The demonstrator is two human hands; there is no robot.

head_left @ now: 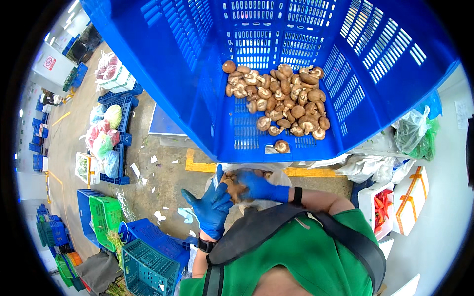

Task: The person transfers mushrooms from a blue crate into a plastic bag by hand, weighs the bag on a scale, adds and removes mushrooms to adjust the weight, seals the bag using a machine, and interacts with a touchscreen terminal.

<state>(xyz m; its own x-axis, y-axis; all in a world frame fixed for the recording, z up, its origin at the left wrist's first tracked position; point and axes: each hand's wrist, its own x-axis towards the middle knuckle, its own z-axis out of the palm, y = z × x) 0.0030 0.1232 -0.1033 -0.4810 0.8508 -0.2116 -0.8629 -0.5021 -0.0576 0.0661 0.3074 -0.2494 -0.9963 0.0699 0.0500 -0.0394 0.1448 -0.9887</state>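
Your left hand (211,212) had its grip apart, the thumb spread out to the side and the index finger pointing up toward the rim of the blue crate (230,143). A narrow white sliver showed beside that finger. Just to the right of your left fingers lay brown mushrooms (232,191), in what looked like a pale bag (280,178), below the near edge of the crate. Your right hand (260,186) reached over them from the right, its fingers at the mushrooms; it was blurred, so I could not tell whether its grip was apart or clamped on one. Inside the crate, beyond both hands, you had a heap of loose mushrooms (291,101).
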